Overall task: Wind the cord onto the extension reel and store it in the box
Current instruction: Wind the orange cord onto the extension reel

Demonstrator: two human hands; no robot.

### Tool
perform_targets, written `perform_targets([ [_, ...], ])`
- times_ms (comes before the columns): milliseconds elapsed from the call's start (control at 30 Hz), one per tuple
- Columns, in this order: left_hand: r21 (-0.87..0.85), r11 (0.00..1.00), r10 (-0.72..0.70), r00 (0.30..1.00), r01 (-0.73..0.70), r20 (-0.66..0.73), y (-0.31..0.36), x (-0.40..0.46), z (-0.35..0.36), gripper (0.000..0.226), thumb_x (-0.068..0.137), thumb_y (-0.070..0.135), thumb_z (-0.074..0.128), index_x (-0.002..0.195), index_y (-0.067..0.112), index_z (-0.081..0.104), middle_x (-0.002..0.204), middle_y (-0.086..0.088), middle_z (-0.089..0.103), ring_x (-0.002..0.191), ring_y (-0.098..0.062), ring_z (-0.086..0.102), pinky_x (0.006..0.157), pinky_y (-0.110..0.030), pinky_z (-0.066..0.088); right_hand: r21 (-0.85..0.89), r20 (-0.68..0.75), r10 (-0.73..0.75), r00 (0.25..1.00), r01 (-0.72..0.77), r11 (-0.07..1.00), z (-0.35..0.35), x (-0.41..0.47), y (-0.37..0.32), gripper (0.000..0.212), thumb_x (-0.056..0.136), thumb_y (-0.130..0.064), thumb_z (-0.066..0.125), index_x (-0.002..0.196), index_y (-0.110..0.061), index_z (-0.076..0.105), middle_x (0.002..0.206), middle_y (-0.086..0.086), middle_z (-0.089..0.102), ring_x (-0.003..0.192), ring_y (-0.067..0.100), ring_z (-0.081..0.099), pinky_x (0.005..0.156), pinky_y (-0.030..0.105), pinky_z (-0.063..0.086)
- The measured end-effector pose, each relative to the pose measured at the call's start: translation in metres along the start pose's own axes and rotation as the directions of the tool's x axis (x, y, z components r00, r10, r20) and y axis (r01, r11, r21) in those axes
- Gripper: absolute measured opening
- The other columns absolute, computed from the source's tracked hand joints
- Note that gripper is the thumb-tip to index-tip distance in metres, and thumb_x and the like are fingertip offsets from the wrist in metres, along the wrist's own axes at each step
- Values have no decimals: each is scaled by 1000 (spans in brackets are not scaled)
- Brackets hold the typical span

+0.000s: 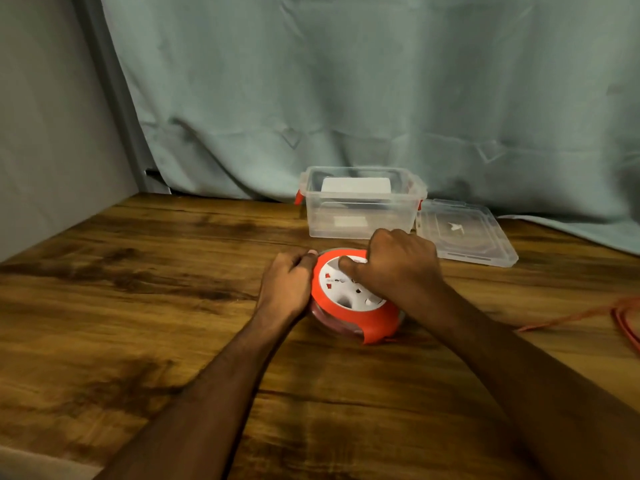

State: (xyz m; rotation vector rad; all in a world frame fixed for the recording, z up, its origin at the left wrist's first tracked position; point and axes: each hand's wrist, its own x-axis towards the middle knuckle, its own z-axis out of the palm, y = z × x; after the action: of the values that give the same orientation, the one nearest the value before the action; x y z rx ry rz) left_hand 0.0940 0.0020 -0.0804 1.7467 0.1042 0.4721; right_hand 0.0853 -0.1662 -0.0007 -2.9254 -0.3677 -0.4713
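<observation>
- The left hand (pixel 285 289) is curling its fingers against the left rim of the round orange and white plastic extension reel (pixel 355 296), steadying it flat on the table.
- The right hand (pixel 398 268) is resting over the reel's far right side, fingers curled, with one finger pressing down into the white socket face as if to crank it round.
- The reel is lying flat, socket face up, in the middle of the dark-grained wooden table (pixel 138 306), directly between the two hands.
- The thin orange cord (pixel 571 315) is leaving the reel at its near right edge and trailing away to the right, well apart from both hands; it is looping at the right edge of view, so much of it appears to be still unwound. The right hand is the nearer one to it.
- The clear plastic storage box with orange clips (pixel 360 216) is standing open just behind the reel, with something white inside.
- The clear plastic lid (pixel 467 233) is lying flat beside the box, to its right.
- A pale green curtain (pixel 346 81) is hanging behind the table.
- Small markings on the socket face are too blurred to read; no brand can be made out.
</observation>
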Motion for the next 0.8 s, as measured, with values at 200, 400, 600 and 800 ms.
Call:
perform_targets([
  [200, 24, 1000, -11, 1000, 11, 19, 2, -1, 2, 37, 93, 42, 56, 68, 31, 81, 70, 2, 80, 72, -24, 75, 77, -42, 59, 42, -4, -243, 970, 243, 969, -6, -2, 14, 34, 85, -65, 58, 91, -31, 63, 77, -12, 52, 85, 16, 60, 69, 29, 36],
  [400, 10, 998, 55, 997, -56, 50, 10, 14, 12, 31, 86, 43, 61, 68, 29, 83, 65, 3, 78, 69, -24, 70, 76, -52, 61, 168, 134, -303, 944, 280, 945, -9, -3, 31, 65, 73, -73, 68, 130, -43, 62, 85, -23, 56, 95, 10, 57, 74, 28, 38],
  [600, 75, 993, 81, 992, -89, 98, 4, 26, 13, 40, 73, 56, 57, 80, 28, 85, 76, 0, 83, 82, -33, 79, 83, -60, 63, 59, -15, -210, 978, 211, 976, 1, -2, 27, 71, 66, -85, 59, 119, -39, 70, 122, -13, 68, 110, 14, 60, 84, 32, 43],
  [800, -37, 995, 96, 984, -92, 147, 8, 21, 11, 23, 73, 52, 66, 77, 35, 80, 85, -1, 83, 93, -37, 79, 93, -66, 60, -28, -155, -64, 986, 61, 998, 10, -5, 14, 71, 64, -92, 50, 85, -26, 65, 91, -5, 68, 89, 20, 62, 71, 31, 38],
])
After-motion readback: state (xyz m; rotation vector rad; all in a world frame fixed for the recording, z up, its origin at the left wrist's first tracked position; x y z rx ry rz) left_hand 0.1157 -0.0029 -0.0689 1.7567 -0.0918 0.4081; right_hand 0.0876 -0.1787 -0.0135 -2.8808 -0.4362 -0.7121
